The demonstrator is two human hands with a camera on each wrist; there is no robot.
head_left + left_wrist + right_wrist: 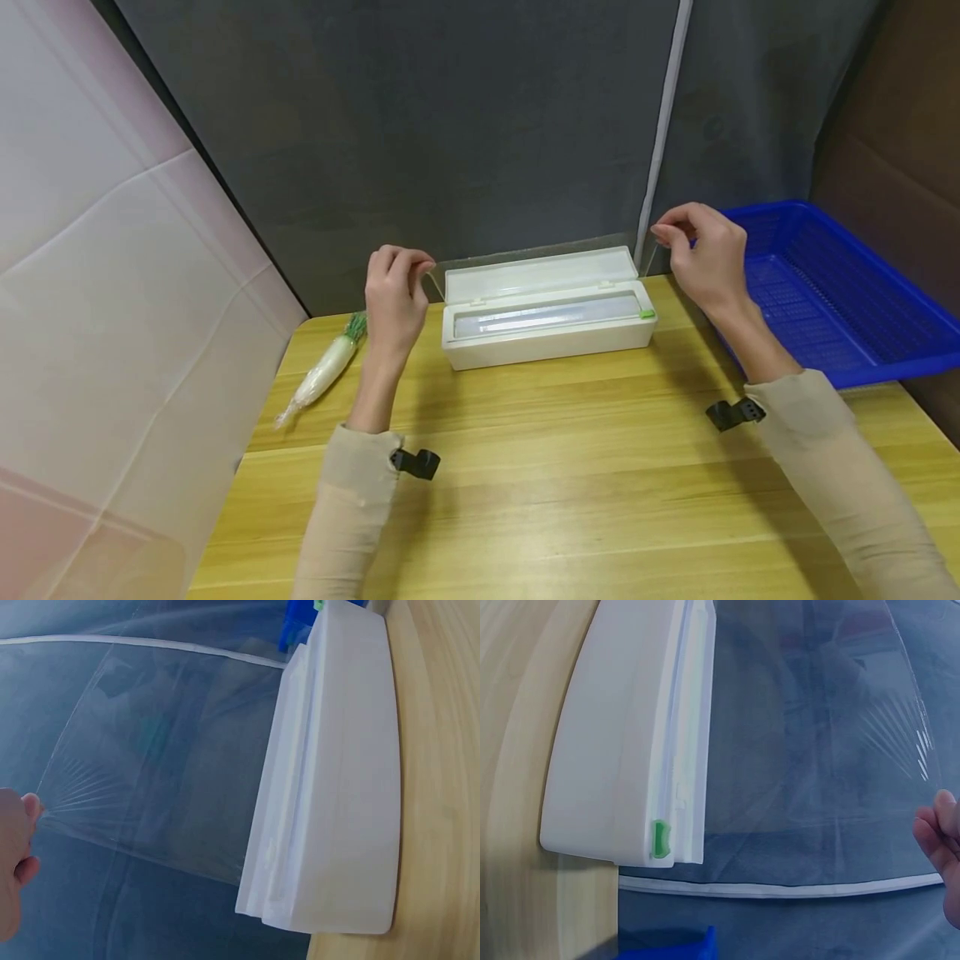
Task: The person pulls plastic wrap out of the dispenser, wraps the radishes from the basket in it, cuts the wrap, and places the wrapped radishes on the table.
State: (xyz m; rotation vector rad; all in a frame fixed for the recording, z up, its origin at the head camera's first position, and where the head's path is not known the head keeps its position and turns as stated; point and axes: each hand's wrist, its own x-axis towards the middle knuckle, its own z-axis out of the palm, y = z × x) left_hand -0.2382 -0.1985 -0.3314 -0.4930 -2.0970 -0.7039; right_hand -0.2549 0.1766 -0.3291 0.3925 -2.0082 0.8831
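Observation:
A sheet of clear plastic wrap (172, 765) stretches up from a white plastic wrap dispenser (551, 340) at the table's far edge. My left hand (393, 296) pinches one corner of the sheet, above and left of the box. The other corner is pinched between thumb and fingers of my right hand (708, 258), above and right of it. Small creases fan out from both grips in the wrist views. The dispenser's lid (540, 273) stands tipped back, and a green slide cutter (660, 838) sits at the box's right end.
On the left of the wooden table (525, 483) lies a white radish (326, 371) in clear film, its green top pointing away. A blue plastic basket (877, 375) stands at the right. Dark grey sheeting (420, 125) rises behind the table, and a pale panel (135, 275) closes the left side.

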